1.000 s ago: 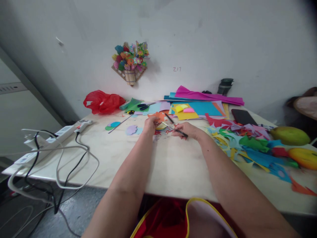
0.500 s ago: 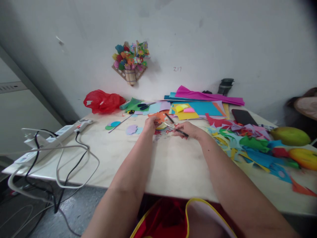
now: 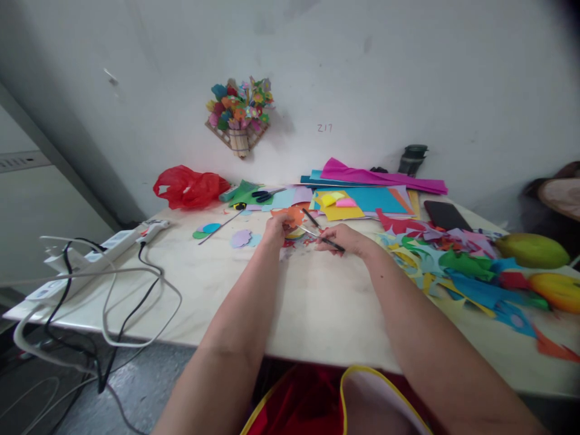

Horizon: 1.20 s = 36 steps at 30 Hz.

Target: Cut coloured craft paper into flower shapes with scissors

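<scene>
Tool (image 3: 334, 243) with a dark handle and a thin silver end sits in the right hand (image 3: 343, 235), its fingers closed around it and its silver end angled left toward orange paper (image 3: 294, 215). A dark bar (image 3: 310, 218) slants beside it; whether it is part of the same tool, as with open scissors, cannot be told. The left hand (image 3: 274, 229) pinches the orange paper at its near edge, over the middle of the table (image 3: 317, 314). The thumb's exact place is too small to make out, as is whether the silver end touches the paper.

The step in hand looks like shaping or trimming the orange paper, judging by the small bits (image 3: 299, 240) under the hands and the heap of offcuts (image 3: 466, 266) to the right. The next move seems to call for a firm left pinch near the working edge, fingertips out of the silver end's line, and small, steady strokes from the right hand, perhaps turning the paper rather than the wrist.

Scalloped lilac paper (image 3: 240, 237) and a blue disc (image 3: 211, 228) lie to the left. Dark-handled scissors (image 3: 267, 194) rest farther back, near green paper (image 3: 243, 192).
</scene>
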Tool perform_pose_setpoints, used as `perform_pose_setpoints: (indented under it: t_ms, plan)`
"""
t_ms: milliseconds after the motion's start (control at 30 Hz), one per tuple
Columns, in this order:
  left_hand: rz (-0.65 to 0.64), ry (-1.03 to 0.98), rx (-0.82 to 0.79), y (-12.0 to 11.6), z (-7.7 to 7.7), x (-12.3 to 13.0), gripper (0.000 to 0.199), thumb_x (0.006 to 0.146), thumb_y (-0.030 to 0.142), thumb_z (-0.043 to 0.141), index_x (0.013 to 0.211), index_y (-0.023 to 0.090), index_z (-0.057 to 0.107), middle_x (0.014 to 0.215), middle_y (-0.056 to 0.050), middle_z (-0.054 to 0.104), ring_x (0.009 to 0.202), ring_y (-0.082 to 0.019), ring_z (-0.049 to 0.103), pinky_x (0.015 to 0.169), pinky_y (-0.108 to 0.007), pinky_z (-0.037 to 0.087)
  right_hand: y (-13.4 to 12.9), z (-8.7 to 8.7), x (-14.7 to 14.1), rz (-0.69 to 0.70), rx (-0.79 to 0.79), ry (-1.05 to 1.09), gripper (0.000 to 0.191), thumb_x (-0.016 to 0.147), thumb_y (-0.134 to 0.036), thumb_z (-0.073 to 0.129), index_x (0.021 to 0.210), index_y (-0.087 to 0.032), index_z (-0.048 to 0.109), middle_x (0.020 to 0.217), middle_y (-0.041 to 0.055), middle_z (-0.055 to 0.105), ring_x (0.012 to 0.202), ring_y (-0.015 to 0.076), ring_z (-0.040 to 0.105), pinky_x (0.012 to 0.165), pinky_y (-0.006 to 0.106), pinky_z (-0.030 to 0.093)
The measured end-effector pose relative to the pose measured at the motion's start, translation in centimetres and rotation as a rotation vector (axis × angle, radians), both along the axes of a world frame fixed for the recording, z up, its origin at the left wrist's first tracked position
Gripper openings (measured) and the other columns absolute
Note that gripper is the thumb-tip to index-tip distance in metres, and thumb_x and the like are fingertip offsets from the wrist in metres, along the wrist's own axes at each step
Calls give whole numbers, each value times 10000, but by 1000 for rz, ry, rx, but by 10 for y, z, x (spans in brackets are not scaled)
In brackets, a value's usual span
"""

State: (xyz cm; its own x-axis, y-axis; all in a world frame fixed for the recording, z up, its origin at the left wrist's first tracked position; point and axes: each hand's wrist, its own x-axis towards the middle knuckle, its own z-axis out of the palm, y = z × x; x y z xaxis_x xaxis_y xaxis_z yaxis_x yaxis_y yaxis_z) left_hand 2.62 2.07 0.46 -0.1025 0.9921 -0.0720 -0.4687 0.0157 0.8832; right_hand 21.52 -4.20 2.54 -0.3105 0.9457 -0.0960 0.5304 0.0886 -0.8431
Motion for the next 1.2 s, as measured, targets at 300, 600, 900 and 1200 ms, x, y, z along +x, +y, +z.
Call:
perform_pose_setpoints:
  t_ms: [300,600,900,1200]
  plan:
    - [-13,-3,-5,0,0,-1,103,532,114,622,574,156,538,547,4,542,532,-121,538,678,-325,516,3,-3,1,24,20,-5,333,610,-394,810,779,-126,707,430,-63,481,374,53,417,386,179,339]
    - [4,-7,-14,2,0,0,101,536,107,624,583,153,547,563,-1,560,530,-123,543,673,-324,517,2,-2,1,17,18,0,321,630,-375,801,801,-119,711,433,-56,492,373,53,418,389,179,342]
    - [8,-26,2,1,0,-1,123,507,110,632,595,159,562,579,-16,580,555,-137,560,686,-329,521,0,-1,1,15,12,0,365,603,-428,811,785,-132,696,441,-61,483,384,56,418,395,185,343]
    - [121,-121,39,4,-3,-3,120,549,124,618,632,163,541,576,-3,589,604,-142,601,730,-325,525,8,-12,7,19,6,100,375,646,-457,778,744,-133,617,449,-55,505,365,53,408,379,184,330]
